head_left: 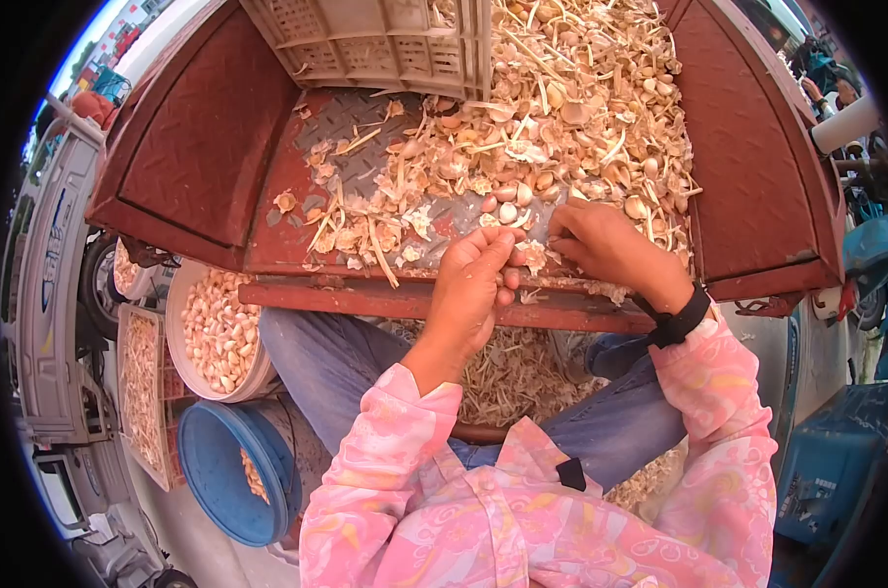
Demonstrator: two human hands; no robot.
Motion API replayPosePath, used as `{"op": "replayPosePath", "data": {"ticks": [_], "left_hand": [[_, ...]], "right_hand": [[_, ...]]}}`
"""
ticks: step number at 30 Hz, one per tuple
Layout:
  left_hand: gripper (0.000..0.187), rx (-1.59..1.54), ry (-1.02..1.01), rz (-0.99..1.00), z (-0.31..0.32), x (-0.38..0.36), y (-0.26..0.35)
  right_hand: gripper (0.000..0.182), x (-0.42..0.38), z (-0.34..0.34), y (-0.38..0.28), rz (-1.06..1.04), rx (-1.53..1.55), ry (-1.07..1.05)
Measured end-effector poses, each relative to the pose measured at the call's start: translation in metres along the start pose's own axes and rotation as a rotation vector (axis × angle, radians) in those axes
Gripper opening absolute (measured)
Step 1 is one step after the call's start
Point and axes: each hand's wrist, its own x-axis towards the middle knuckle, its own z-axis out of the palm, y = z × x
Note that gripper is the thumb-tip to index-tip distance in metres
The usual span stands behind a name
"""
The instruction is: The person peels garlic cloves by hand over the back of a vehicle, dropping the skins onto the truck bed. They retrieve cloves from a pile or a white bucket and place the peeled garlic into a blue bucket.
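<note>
Left hand point(473, 279) pinching a garlic piece point(530, 257) at the near edge of the red tray point(199, 147), right hand point(605, 245) fingers pressed on it. White bucket point(184, 367) left of tray roughly full of cloves; big unpeeled-and-husk pile point(561, 118) on tray left, looks maybe halfway

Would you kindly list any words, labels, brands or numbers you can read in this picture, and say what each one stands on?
None can be read.
The white vehicle at the left edge bears a blue mark, too blurred to read.
The grey crate, the white bucket of garlic and the blue tub show no print.
</note>
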Motion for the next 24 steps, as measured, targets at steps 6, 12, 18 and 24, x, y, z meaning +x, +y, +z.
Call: {"op": "replayPosePath", "data": {"ticks": [6,12,18,24], "left_hand": [[0.026,-0.163,-0.042,-0.175,0.021,-0.002,-0.012],[0.02,-0.388,-0.086,-0.108,0.019,0.003,-0.016],[0.015,-0.107,0.035,0.148,0.014,-0.003,-0.02],[0.011,0.702,0.225,0.657,0.016,-0.001,-0.024]], "right_hand": [[0.01,-0.008,0.001,-0.005,0.066,0.975,0.046],[0.016,-0.001,0.001,-0.008,-0.376,0.441,0.33],[0.011,-0.011,0.006,-0.04,-0.26,-0.127,0.412],[0.011,-0.016,0.013,-0.058,-0.142,-0.432,0.364]]}}
